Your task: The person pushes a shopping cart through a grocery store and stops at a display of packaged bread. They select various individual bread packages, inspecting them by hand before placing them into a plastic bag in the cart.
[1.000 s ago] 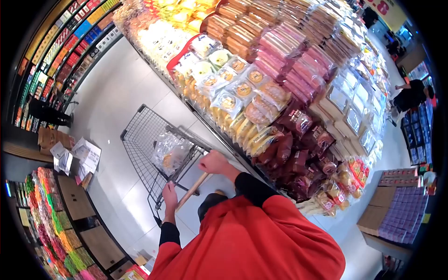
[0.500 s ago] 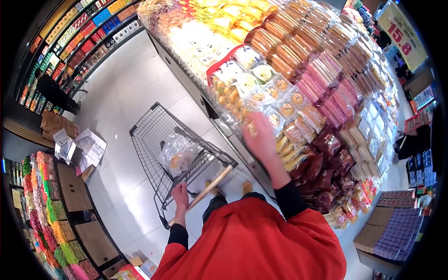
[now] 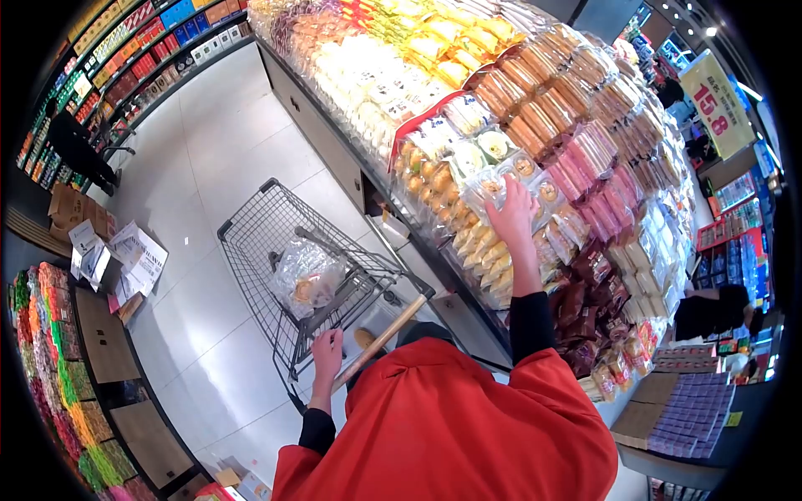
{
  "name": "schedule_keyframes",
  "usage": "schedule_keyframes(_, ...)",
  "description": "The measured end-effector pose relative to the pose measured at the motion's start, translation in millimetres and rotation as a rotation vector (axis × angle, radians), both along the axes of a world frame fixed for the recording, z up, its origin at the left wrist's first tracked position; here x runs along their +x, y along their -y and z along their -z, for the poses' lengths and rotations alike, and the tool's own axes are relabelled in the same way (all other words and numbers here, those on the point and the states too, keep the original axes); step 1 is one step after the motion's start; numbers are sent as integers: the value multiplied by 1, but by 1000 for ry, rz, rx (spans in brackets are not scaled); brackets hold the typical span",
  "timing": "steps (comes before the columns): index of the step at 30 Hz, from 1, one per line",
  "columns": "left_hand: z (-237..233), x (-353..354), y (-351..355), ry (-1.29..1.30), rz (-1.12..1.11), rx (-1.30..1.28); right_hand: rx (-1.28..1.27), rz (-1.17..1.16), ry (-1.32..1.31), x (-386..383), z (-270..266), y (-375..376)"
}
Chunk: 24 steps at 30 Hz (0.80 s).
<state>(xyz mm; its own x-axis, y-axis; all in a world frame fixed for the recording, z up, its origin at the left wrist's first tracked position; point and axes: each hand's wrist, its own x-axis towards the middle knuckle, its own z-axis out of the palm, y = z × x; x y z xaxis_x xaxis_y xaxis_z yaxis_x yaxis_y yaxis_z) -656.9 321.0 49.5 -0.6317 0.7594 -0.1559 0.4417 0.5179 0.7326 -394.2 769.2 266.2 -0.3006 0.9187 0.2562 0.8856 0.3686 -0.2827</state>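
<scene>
Right hand (image 3: 513,215) at the clear plastic packs of round golden pastries (image 3: 524,167)

The right hand reaches over the packed display worktop (image 3: 322,138) to the pastry packs, its fingers parted and pointing down at them; whether they grip one cannot be told. These packs lie beside the green-and-white round items in clear wrap (image 3: 496,145), with long pink wrapped packs (image 3: 591,149) close by and shiny dark-maroon packets (image 3: 591,264) nearer the person's body (a red strip (image 3: 422,118) edges part of the spread).

The left hand (image 3: 327,351), its fingers curled together loosely, is just beside the dark-grey wire shopping cart (image 3: 251,242) and near its pale wood-coloured handle bar (image 3: 386,336); any hold on the cart is unclear. Inside the cart lies a crinkled clear plastic bag (image 3: 307,271) with something round and golden showing through.

Away to the left, a person in dark clothes (image 3: 77,149) stands by stocked shelves (image 3: 154,63).
</scene>
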Motion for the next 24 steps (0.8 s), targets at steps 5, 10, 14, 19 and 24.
schedule_keyframes(5, -13, -4, 2, 88, 35, -8, 44, -154, -244, -18, -30, 28)
schedule_keyframes(10, -114, 8, -67, 193, -7, 283, -221, -531, -539, -52, -57, 92)
schedule_keyframes(14, -226, 16, -128, 849, -166, 509, -655, -861, -742, -82, -40, 134)
schedule_keyframes(19, -232, 28, -145, 764, -276, 525, -515, -1028, -625, -93, -35, 151)
schedule_keyframes(24, -209, 47, -132, 642, -350, 671, -1230, -804, -1041, -99, 16, 159)
